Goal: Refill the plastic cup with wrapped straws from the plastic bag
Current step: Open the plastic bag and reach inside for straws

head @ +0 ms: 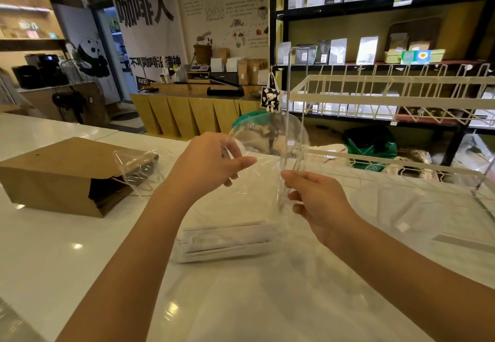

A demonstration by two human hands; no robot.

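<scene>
A clear plastic bag hangs upright over the white counter, its mouth pulled apart between both hands. My left hand pinches the left edge of the opening. On the opposite edge, my right hand grips the film. A bundle of paper-wrapped straws lies crosswise in the bottom of the bag, resting near the counter. A clear plastic cup appears faintly on the counter to the right; its outline is hard to make out.
A brown paper bag lies on its side at the left with clear plastic spilling from its opening. A white wire rack stands at the right rear of the counter. Shelves of pouches line the back wall.
</scene>
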